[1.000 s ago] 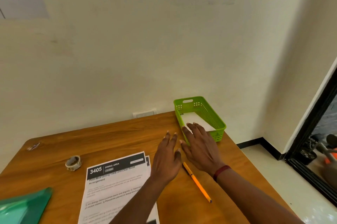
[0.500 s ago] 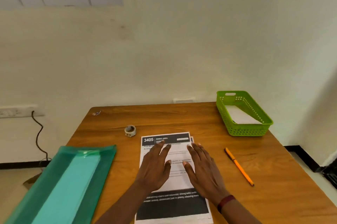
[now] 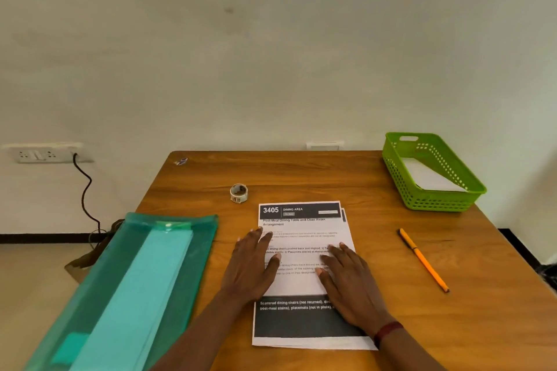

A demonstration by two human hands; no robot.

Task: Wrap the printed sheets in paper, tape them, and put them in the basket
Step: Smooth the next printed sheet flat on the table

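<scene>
left hand (image 3: 251,268) and right hand (image 3: 351,283), flat and empty, were moved from the 2 o'clock basket (image 3: 401,177) onto the printed sheets (image 3: 301,229); wrapping judged not begun.

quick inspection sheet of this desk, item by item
surface: wooden table, papers lying flat on it
job's things: printed sheets unwrapped, at centre; tape roll just behind them; green basket at far right corner, white paper inside; teal folder holding paper, reaching past the left edge
clutter: orange pencil right of the sheets; small scrap at far left corner
grippers: left hand and right hand flat on the sheets, fingers straight
cables: black cable hangs from wall socket
surroundings: plain wall; nothing else seen clearly
</scene>
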